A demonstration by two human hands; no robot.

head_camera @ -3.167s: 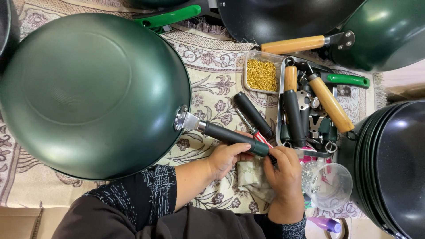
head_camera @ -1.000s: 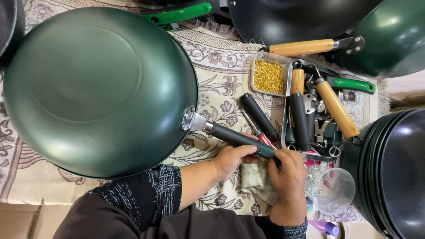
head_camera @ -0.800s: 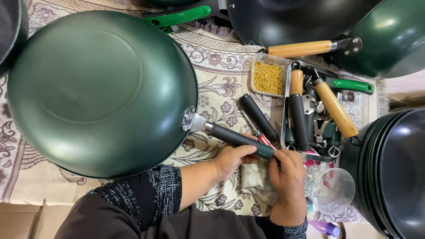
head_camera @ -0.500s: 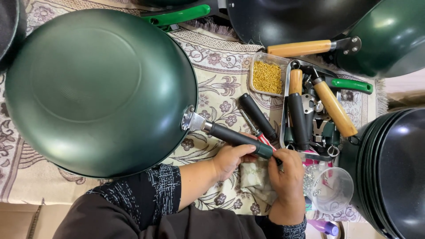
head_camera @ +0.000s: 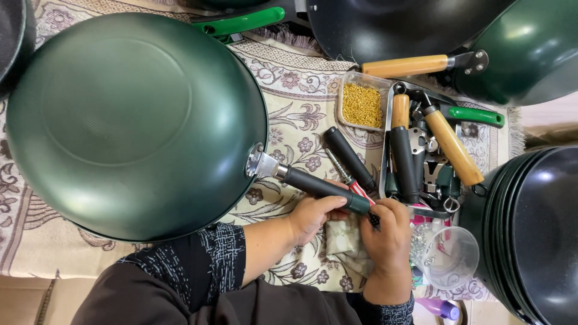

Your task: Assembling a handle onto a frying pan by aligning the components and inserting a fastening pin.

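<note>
Large green pan [head_camera: 129, 123] lies upside down on the patterned cloth [head_camera: 289, 120], up and to the left of both grips; its metal bracket [head_camera: 260, 164] meets a black handle [head_camera: 319, 188] that runs down and right into the hands.

Stack of dark pans [head_camera: 533, 232] stands to the right of the grips, well apart. Further pans lie along the top edge, one with a wooden handle [head_camera: 404, 65], one with a green handle [head_camera: 241, 23].

Metal tray [head_camera: 388, 141] sits just above the right grip, holding loose black and wooden handles [head_camera: 451, 147] and metal fittings. Clear tub of small brass screws [head_camera: 361, 105] rests beside the tray's upper left corner.

Clear plastic cup [head_camera: 448, 257] lies just right of the right grip.

Left hand [head_camera: 313, 216]: grip closed around the far end of the black handle from below, fingers wrapped on it.

Right hand [head_camera: 388, 238]: grip closed at the handle's end, pinching a small dark tool there; what kind cannot be told.

Red-handled screwdriver [head_camera: 352, 180] lies just above the grips, beside a loose black handle [head_camera: 349, 157].
</note>
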